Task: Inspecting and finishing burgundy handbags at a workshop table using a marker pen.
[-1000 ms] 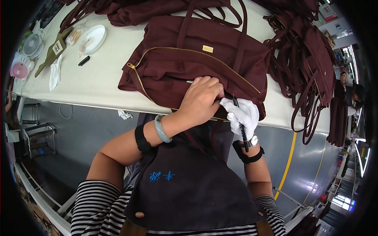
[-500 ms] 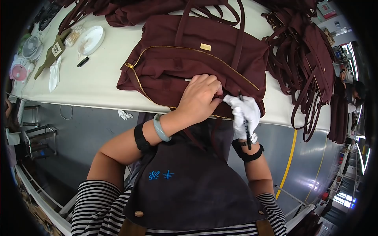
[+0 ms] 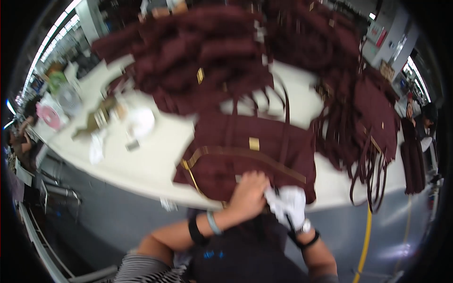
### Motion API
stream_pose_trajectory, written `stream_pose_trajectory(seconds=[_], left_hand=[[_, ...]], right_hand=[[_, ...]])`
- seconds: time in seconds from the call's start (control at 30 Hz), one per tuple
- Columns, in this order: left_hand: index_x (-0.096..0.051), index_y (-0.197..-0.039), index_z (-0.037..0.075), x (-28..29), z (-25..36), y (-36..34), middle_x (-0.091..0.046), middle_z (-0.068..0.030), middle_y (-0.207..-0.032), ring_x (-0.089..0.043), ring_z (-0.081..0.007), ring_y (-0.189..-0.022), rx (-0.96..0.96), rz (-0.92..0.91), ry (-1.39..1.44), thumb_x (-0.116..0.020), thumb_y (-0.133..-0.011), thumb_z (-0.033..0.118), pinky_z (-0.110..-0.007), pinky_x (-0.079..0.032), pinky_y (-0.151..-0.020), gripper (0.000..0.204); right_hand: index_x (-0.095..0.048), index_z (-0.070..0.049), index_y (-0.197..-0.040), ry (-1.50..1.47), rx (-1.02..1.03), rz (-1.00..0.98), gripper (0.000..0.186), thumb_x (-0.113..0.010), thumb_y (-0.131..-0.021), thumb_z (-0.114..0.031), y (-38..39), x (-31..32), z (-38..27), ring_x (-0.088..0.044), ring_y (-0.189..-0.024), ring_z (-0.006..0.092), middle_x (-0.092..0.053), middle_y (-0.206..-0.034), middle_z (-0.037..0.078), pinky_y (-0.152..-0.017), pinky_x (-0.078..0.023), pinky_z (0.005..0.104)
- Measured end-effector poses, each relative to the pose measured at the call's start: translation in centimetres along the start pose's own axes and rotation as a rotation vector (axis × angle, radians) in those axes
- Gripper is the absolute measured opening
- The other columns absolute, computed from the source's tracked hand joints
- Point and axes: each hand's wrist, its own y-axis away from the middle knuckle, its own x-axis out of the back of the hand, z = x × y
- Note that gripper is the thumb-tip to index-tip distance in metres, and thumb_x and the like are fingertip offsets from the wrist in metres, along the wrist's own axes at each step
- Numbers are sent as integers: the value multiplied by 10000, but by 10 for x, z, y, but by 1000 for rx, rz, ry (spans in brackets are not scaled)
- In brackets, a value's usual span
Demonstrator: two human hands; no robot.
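A maroon fabric handbag (image 3: 214, 132) lies at the table's front edge, its gold zip drawn open in a long curve. A small gold plate (image 3: 254, 143) marks its side. My bare left hand (image 3: 250, 195) is closed on the lower edge of the bag's opening, its fingertips partly hidden in the cloth. Right beside it, my white-gloved right hand (image 3: 289, 206) is closed round a black pen (image 3: 290, 222) that sticks out toward my wrist. The gloved fingertips meet the bag's edge near my left hand; blur hides the exact contact.
More maroon bags (image 3: 203, 52) are heaped at the back of the pale table (image 3: 155, 170). Others hang with trailing straps (image 3: 373, 188) off the right side. A white plate (image 3: 140, 121), an olive pouch (image 3: 96, 120) and a pink fan (image 3: 48, 116) stand at left. People are in the background.
My view has tipped up, so bag and hands appear lower and the piled bags at the back come into sight. Both hands stay together at the bag's opening.
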Motion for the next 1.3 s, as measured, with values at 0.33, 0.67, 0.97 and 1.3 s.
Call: stream_pose_trajectory(seconds=[0.33,0.67,0.97,1.3], left_hand=[[-564,-885,42,14,13,-4,-540,-96,-887,-547,-305,-926,58,-113,58,-708,-734,15,-408,-415,-835,211],[-563,-884,41,13,7,-8,-527,-107,-887,-537,-322,-943,56,-116,85,-664,-690,-29,-411,-407,-849,229],[-569,-841,69,2,2,1,-528,-111,-854,-523,-338,-873,12,-67,14,-696,-691,22,-426,-386,-767,202],[-563,-829,45,4,-6,-12,-539,-90,-849,-541,-308,-884,31,-33,40,-702,-705,2,-403,-399,-798,191]], right_hand=[[-688,-198,-1024,-103,-53,166,348,-753,-683,-166,17,-11,6,-619,-615,222,-683,-784,20,-487,-453,363],[-703,-191,-932,-83,-98,173,230,-739,-707,-159,7,-4,4,-597,-538,209,-606,-633,11,-435,-444,337],[-698,-185,-1017,-173,2,52,294,-760,-735,-132,3,-1,2,-596,-567,210,-629,-700,17,-477,-455,348],[-716,-211,-1058,-102,9,26,272,-739,-787,-223,8,-12,17,-614,-674,224,-667,-788,4,-544,-466,355]])
